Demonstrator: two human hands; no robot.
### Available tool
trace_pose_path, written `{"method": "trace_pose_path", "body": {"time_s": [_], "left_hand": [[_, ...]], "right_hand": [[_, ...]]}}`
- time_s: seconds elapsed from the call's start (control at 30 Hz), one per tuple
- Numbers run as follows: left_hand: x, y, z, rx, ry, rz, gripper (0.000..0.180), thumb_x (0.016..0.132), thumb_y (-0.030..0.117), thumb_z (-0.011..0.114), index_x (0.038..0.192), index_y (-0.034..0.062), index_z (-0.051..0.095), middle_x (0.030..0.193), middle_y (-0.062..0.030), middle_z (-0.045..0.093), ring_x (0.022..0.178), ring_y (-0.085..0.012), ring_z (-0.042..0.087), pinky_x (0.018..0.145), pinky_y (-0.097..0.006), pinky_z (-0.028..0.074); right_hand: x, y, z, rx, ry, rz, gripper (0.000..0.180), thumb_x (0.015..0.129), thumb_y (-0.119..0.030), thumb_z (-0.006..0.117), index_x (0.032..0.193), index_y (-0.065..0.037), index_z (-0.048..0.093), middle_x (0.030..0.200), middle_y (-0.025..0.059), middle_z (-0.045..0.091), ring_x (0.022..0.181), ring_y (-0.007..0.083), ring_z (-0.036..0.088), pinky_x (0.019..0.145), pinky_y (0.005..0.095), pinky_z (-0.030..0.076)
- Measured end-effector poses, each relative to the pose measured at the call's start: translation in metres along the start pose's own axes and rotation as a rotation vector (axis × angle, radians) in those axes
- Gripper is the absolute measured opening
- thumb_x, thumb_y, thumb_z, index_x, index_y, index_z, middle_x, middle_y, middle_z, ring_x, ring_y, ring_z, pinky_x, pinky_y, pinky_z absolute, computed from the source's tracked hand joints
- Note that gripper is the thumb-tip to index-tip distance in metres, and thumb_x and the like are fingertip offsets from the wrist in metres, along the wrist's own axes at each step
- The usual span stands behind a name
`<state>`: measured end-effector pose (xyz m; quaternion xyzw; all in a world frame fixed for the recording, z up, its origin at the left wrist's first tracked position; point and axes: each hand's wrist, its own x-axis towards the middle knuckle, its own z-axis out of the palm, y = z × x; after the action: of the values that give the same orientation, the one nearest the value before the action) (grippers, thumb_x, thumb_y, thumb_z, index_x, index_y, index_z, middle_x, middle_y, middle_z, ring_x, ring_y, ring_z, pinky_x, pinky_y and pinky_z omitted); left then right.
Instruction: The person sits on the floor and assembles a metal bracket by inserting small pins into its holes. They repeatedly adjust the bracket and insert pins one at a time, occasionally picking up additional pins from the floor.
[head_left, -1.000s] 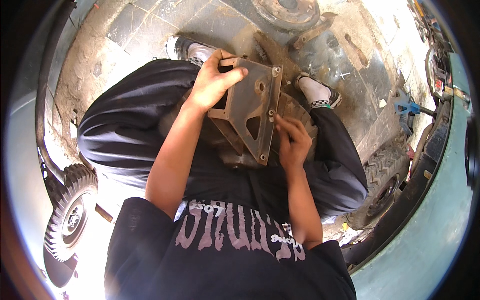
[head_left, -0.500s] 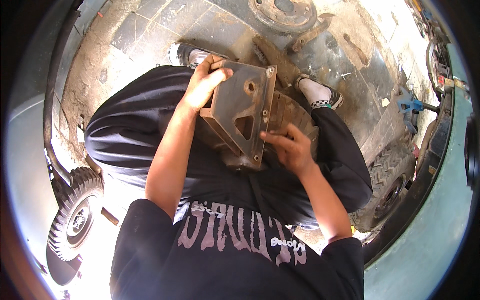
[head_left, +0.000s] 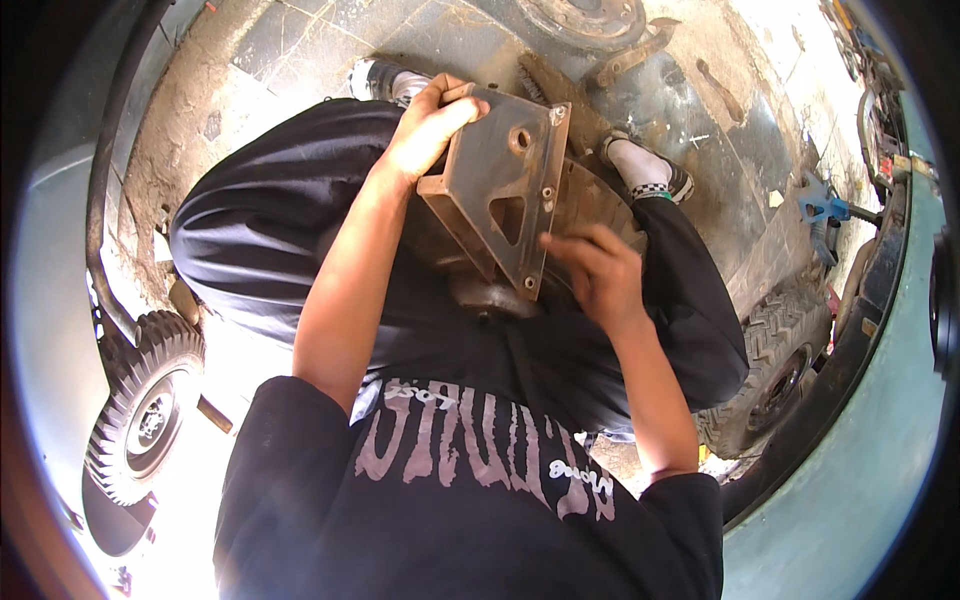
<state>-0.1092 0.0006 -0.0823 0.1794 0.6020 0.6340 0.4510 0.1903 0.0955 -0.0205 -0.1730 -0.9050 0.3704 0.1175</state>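
Observation:
My left hand (head_left: 432, 130) grips the upper left corner of a brown, rusty metal bracket (head_left: 485, 160), thumb on its flat face. The bracket is tilted up between my legs and shows a round hole, a triangular cut-out and several small bolt holes along its right flange. By that flange is my right hand (head_left: 605, 270), index finger stretched toward the edge beside the cut-out and the other fingers loosely bent. Whether the fingertip touches the metal I cannot tell. Behind the bracket, partly hidden, sits a large rusty round part (head_left: 590, 205).
A rusty wheel disc (head_left: 590, 18) and a flat metal piece (head_left: 632, 55) lie on the tiled floor ahead. Tyres stand at the left (head_left: 150, 420) and right (head_left: 775, 365). Pale green vehicle panels (head_left: 850, 510) flank me. A blue metal part (head_left: 822, 205) is at the right.
The view has shifted slightly, so bracket, hands and floor items sit higher in the picture. My left hand keeps its grip, and my right finger stays by the flange.

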Motion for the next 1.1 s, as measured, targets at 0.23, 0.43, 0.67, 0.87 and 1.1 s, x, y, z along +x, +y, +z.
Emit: {"method": "trace_pose_path", "body": {"time_s": [0.23, 0.43, 0.67, 0.87, 1.1], "left_hand": [[0.000, -0.007, -0.003, -0.017, -0.024, 0.010, 0.048, 0.093, 0.034, 0.081, 0.122, -0.0012, 0.066, 0.113, -0.0079, 0.076, 0.108, -0.0156, 0.068, 0.101, -0.032, 0.053], [0.005, 0.005, 0.001, 0.097, -0.034, -0.014, 0.051, 0.094, 0.031, 0.082, 0.127, -0.0043, 0.065, 0.115, -0.0096, 0.077, 0.112, -0.0159, 0.071, 0.103, -0.031, 0.054], [-0.005, 0.002, 0.018, 0.188, 0.097, 0.068, 0.059, 0.086, 0.034, 0.091, 0.124, -0.0032, 0.066, 0.116, -0.0118, 0.078, 0.108, -0.0173, 0.073, 0.099, -0.033, 0.057], [-0.041, 0.017, 0.069, 0.370, 0.329, 0.152, 0.060, 0.078, 0.033, 0.095, 0.118, -0.0014, 0.066, 0.108, -0.0166, 0.081, 0.095, -0.0224, 0.079, 0.089, -0.036, 0.063], [-0.022, 0.028, 0.126, 1.037, 0.363, 0.088, 0.070, 0.087, 0.060, 0.079, 0.123, 0.0019, 0.066, 0.128, -0.0246, 0.075, 0.117, -0.0457, 0.074, 0.103, -0.054, 0.058]], "right_hand": [[-0.045, -0.038, 0.012, 0.077, 0.003, 0.130, 0.036, 0.088, 0.010, 0.077, 0.117, -0.010, 0.085, 0.104, 0.0128, 0.076, 0.088, 0.0314, 0.077, 0.076, 0.0395, 0.062], [-0.050, -0.035, 0.023, 0.139, 0.144, 0.200, 0.025, 0.090, 0.008, 0.081, 0.111, -0.005, 0.086, 0.098, 0.0126, 0.078, 0.084, 0.0237, 0.078, 0.074, 0.0334, 0.061], [-0.067, -0.041, 0.041, 0.083, 0.376, 0.415, 0.024, 0.095, 0.003, 0.079, 0.117, -0.004, 0.084, 0.103, 0.0142, 0.079, 0.086, 0.0245, 0.079, 0.077, 0.0347, 0.061], [-0.081, -0.024, 0.047, 0.225, 0.537, 0.760, 0.022, 0.103, -0.006, 0.074, 0.124, -0.006, 0.083, 0.105, 0.0134, 0.079, 0.087, 0.0204, 0.078, 0.079, 0.0339, 0.060], [-0.081, 0.013, 0.061, 0.227, 0.579, 0.841, 0.025, 0.101, -0.022, 0.082, 0.122, -0.009, 0.085, 0.106, 0.0122, 0.083, 0.088, 0.0179, 0.077, 0.083, 0.0337, 0.058]]}}
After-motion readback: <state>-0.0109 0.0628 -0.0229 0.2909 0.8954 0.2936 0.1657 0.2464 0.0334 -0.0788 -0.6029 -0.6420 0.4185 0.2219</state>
